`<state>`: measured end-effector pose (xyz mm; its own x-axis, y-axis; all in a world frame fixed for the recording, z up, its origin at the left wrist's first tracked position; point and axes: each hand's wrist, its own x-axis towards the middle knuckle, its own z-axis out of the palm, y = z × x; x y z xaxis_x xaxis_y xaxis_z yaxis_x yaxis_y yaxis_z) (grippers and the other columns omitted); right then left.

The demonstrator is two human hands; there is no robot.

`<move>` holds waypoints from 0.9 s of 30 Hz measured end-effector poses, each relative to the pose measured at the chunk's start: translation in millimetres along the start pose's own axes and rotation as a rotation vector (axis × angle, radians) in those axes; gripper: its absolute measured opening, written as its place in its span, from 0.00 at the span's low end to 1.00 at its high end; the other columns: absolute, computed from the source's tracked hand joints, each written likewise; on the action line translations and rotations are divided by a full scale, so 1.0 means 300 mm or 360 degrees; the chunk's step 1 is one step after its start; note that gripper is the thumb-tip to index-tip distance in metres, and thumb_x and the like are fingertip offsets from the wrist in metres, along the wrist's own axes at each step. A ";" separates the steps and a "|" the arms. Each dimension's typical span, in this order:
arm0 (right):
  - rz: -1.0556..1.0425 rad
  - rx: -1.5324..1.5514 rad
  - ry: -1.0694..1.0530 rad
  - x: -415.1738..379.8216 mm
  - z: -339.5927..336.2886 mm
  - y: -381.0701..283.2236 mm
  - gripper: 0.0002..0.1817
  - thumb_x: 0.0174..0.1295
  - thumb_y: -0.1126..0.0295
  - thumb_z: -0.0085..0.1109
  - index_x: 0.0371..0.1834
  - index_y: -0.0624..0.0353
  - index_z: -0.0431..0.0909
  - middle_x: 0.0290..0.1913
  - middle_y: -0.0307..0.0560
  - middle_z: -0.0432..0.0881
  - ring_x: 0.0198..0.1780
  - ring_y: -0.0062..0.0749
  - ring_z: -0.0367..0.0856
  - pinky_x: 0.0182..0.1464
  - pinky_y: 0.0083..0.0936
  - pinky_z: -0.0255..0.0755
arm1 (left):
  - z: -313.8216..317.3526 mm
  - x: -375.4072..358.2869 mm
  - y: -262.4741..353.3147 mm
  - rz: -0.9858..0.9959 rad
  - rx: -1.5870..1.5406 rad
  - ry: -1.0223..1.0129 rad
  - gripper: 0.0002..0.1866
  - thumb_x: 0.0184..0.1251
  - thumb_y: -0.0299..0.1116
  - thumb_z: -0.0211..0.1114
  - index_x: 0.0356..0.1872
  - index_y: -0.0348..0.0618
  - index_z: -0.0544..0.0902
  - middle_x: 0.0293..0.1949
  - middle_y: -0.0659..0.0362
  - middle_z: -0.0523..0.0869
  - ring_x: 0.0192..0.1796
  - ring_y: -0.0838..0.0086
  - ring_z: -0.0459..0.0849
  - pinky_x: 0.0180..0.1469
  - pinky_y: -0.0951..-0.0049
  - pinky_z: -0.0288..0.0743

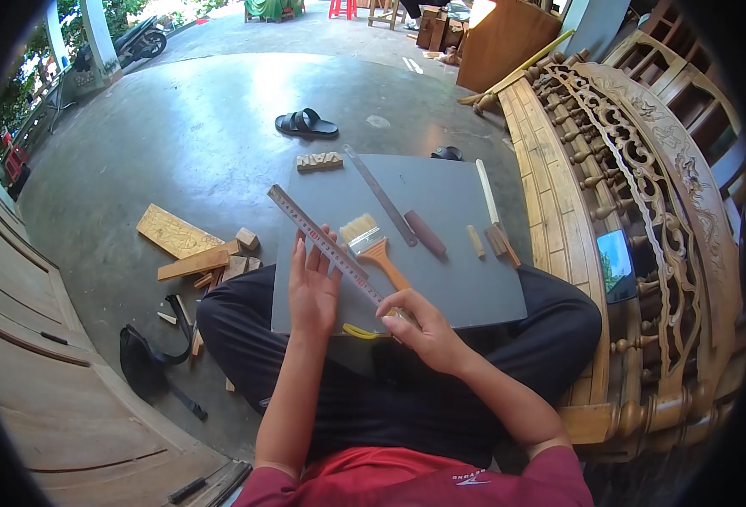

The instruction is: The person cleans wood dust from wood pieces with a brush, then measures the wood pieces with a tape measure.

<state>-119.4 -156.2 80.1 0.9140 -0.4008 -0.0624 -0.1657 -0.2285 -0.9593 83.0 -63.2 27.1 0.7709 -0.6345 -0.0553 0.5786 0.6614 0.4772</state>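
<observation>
One pale, narrow tape measure (reddish marks), quite straight

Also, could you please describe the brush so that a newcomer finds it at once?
Find the big grey board in the middle of the view. On it, left of its centre, just right of the measuring strip, is the brush. It alone there has pale bristles, a silvery band and an orange handle.
</observation>
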 end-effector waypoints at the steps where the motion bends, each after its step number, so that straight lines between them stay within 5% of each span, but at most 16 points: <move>1: -0.0010 0.0001 0.0003 0.000 0.000 -0.001 0.18 0.80 0.52 0.60 0.57 0.55 0.82 0.51 0.49 0.79 0.54 0.37 0.83 0.61 0.34 0.77 | 0.002 -0.001 0.001 0.0002 0.0002 -0.0001 0.28 0.94 0.43 0.49 0.86 0.47 0.61 0.77 0.49 0.75 0.81 0.61 0.72 0.84 0.52 0.71; 10: 0.0009 0.0000 -0.0002 -0.003 0.000 -0.014 0.17 0.81 0.53 0.60 0.58 0.55 0.82 0.51 0.48 0.79 0.53 0.35 0.83 0.59 0.33 0.78 | 0.007 -0.003 0.001 0.0017 -0.0015 0.0007 0.27 0.93 0.42 0.51 0.84 0.46 0.64 0.76 0.48 0.76 0.80 0.61 0.74 0.84 0.51 0.72; 13: -0.0068 -0.0002 0.0002 0.001 0.002 -0.006 0.14 0.81 0.58 0.60 0.59 0.54 0.80 0.44 0.38 0.77 0.40 0.18 0.76 0.45 0.20 0.72 | 0.009 -0.003 0.002 0.0022 -0.0021 0.0008 0.26 0.93 0.42 0.53 0.83 0.45 0.66 0.76 0.48 0.76 0.80 0.61 0.74 0.84 0.50 0.72; 16: -0.0116 -0.0020 0.0013 0.004 0.003 -0.002 0.14 0.80 0.58 0.60 0.59 0.54 0.80 0.45 0.38 0.77 0.40 0.18 0.76 0.45 0.21 0.72 | 0.005 -0.001 0.001 0.0023 -0.0021 0.0006 0.26 0.93 0.41 0.53 0.83 0.45 0.66 0.76 0.48 0.76 0.80 0.61 0.74 0.84 0.50 0.72; 19: 0.0016 0.0017 -0.0007 -0.001 0.000 -0.013 0.18 0.80 0.53 0.61 0.58 0.56 0.82 0.52 0.49 0.79 0.54 0.36 0.83 0.60 0.33 0.78 | 0.006 -0.001 0.002 0.0022 -0.0019 0.0010 0.26 0.93 0.41 0.52 0.83 0.45 0.66 0.76 0.48 0.76 0.80 0.61 0.74 0.84 0.50 0.72; 25: 0.0032 -0.0041 -0.0002 0.001 -0.002 0.001 0.20 0.81 0.52 0.58 0.61 0.55 0.81 0.53 0.50 0.80 0.54 0.37 0.83 0.60 0.33 0.77 | 0.006 -0.001 0.003 0.0015 0.0005 0.0013 0.27 0.93 0.39 0.51 0.85 0.46 0.64 0.77 0.48 0.75 0.80 0.61 0.74 0.84 0.51 0.73; 27: -0.0005 0.0021 0.0010 0.005 0.001 0.007 0.18 0.81 0.56 0.58 0.63 0.56 0.80 0.47 0.43 0.78 0.45 0.25 0.77 0.49 0.25 0.73 | 0.011 -0.003 0.004 0.0021 0.0050 0.0028 0.27 0.93 0.38 0.51 0.85 0.46 0.63 0.78 0.48 0.75 0.80 0.61 0.74 0.83 0.52 0.73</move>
<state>-118.2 -157.1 78.0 0.9123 -0.4054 -0.0575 -0.1576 -0.2180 -0.9631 82.2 -63.1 30.6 0.7831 -0.6186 -0.0638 0.5599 0.6566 0.5054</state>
